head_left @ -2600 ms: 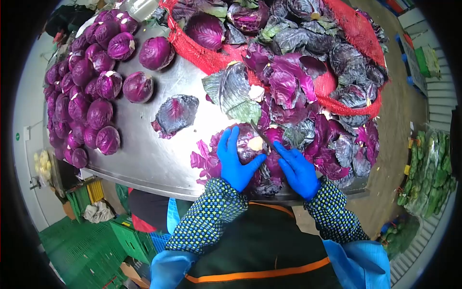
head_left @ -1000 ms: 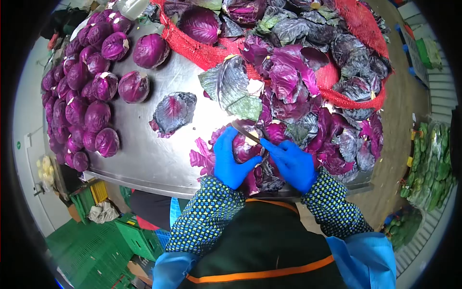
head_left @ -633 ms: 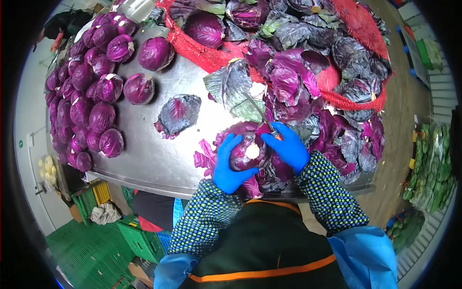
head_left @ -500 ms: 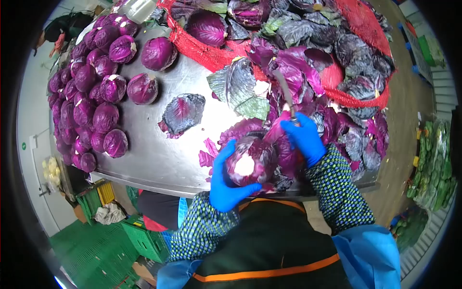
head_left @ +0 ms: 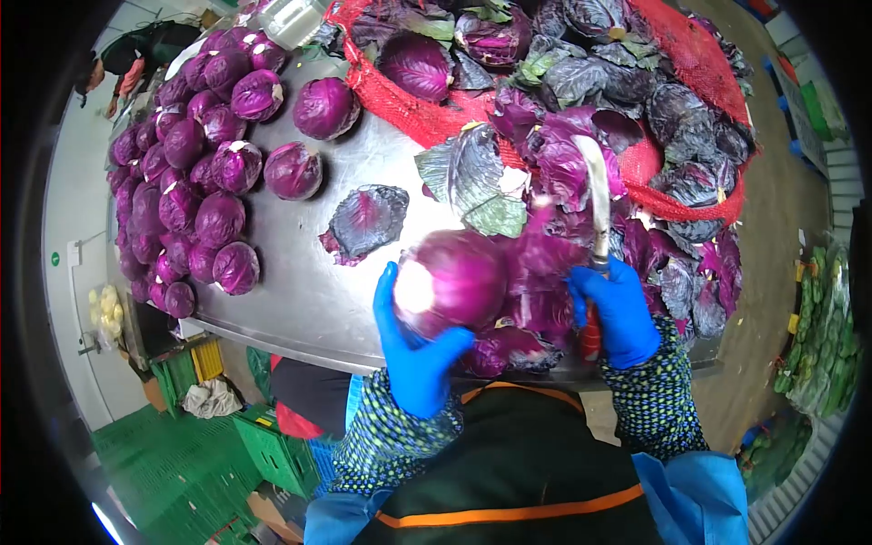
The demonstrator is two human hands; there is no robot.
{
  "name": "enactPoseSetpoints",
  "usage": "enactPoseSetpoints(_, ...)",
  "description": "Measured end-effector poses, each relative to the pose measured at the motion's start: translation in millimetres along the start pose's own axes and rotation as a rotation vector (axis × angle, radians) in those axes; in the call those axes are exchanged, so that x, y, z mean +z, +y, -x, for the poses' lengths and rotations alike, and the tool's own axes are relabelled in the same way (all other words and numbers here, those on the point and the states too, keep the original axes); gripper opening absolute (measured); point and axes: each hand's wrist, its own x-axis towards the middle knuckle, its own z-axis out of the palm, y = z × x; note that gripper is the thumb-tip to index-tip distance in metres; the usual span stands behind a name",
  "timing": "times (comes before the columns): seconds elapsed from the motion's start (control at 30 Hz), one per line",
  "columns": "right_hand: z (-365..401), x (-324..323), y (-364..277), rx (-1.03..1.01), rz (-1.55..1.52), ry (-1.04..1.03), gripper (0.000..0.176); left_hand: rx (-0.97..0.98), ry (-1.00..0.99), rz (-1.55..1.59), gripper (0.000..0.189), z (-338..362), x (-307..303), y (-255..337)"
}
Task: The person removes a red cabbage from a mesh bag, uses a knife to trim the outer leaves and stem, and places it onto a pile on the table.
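Note:
My left hand, in a blue glove, grips a red cabbage from its left and near side. The pale cut stem end of that cabbage faces left, and its surface is slightly blurred. In my right hand, also gloved in blue, is a knife with a curved blade pointing up and away from me; part of its red handle shows below the fingers. Loose purple leaves lie between the cabbage and my right hand. A dark outer leaf rests flat on the metal table.
Many red cabbages are piled on the table's left side. At the back right, a red net bag holds cabbages and dark leaves. Green crates stand on the floor at left. A person is at the far left.
The cabbage has turned so its cut stem end faces left, and shows a smoother surface. My right hand has moved right with the knife, away from the cabbage. The view has shifted slightly.

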Motion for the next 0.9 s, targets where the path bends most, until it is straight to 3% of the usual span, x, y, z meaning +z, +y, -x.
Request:
enactPoseSetpoints(0.03, 0, -6, 2, 0.031, -0.031, -0.022, 0.009, -0.249, 0.013, 0.344, 0.079, -2, -6, 2)
enactPoseSetpoints(0.07, 0, -12, 3, 0.062, -0.06, -0.044, 0.008, -0.375, 0.087, 0.674, 0.069, -4, -15, -8)
enactPoseSetpoints(0.17, -4, -24, 6, 0.04, -0.007, -0.066, 0.008, -0.537, -0.006, 1.149, 0.07, -6, -32, -24)
enactPoseSetpoints(0.2, -5, -26, 3, 0.038, -0.008, -0.073, 0.008, -0.53, -0.006, 1.146, 0.07, -4, -40, -34)
enactPoseSetpoints(0.27, -7, -29, -5, -0.04, -0.013, 0.065, 0.013, -0.409, -0.28, 1.18, 0.072, -4, -34, -38)
enactPoseSetpoints(0.3, -9, -31, -7, -0.062, -0.001, 0.162, 0.013, -0.406, -0.282, 1.178, 0.072, -2, -30, -38)
enactPoseSetpoints(0.4, -18, -9, -9, -0.45, 0.185, 0.522, 0.019, -0.34, 0.133, 0.583, 0.071, -3, 6, -11)
enactPoseSetpoints(0.43, -9, 3, -18, -0.39, 0.134, 0.314, 0.026, -0.454, -0.117, 0.9, 0.082, -7, 0, 1)
enactPoseSetpoints(0.47, 3, 13, -26, -0.322, 0.081, 0.112, 0.036, -0.462, -0.12, 0.899, 0.082, -11, -10, -5)
enactPoseSetpoints(0.53, 18, 25, -29, 0.249, -0.174, -0.144, 0.05, -0.515, -0.174, 0.475, 0.075, -24, -40, -42)
enactPoseSetpoints(0.57, 22, 35, -28, 0.102, -0.218, -0.234, 0.051, -0.522, -0.206, 0.27, 0.072, -34, -30, -30)
enactPoseSetpoints(0.6, 23, 42, -28, -0.05, -0.252, -0.331, 0.054, -0.334, -0.4, -0.081, 0.08, -31, -29, -5)
enactPoseSetpoints(0.63, 19, 42, -20, -0.184, -0.381, -0.351, 0.051, -0.273, -0.418, -0.006, 0.084, -31, -27, 7)
enactPoseSetpoints(0.67, 16, 39, -10, -0.183, -0.375, -0.353, 0.051, -0.222, -0.427, 0.067, 0.089, -28, -26, 14)
enactPoseSetpoints(0.73, 17, 34, 10, -0.499, 0.009, -0.251, 0.042, -0.45, -0.533, 0.683, 0.093, -22, -14, 21)
enactPoseSetpoints(0.77, 20, 34, 11, -0.662, 0.261, -0.218, 0.033, -0.556, -0.386, 0.463, 0.087, -18, -13, 20)
enactPoseSetpoints(0.8, 18, 34, 12, -0.658, 0.258, -0.22, 0.033, -0.597, -0.28, 0.635, 0.075, -18, -24, -1)
enactPoseSetpoints(0.87, 10, 36, 2, -0.666, 0.088, -0.123, 0.029, -0.563, -0.244, 0.527, 0.071, -17, -17, -6)
enactPoseSetpoints(0.9, 19, 29, -25, -0.286, 0.097, 0.048, 0.022, -0.536, -0.238, 0.489, 0.076, -13, -11, 0)
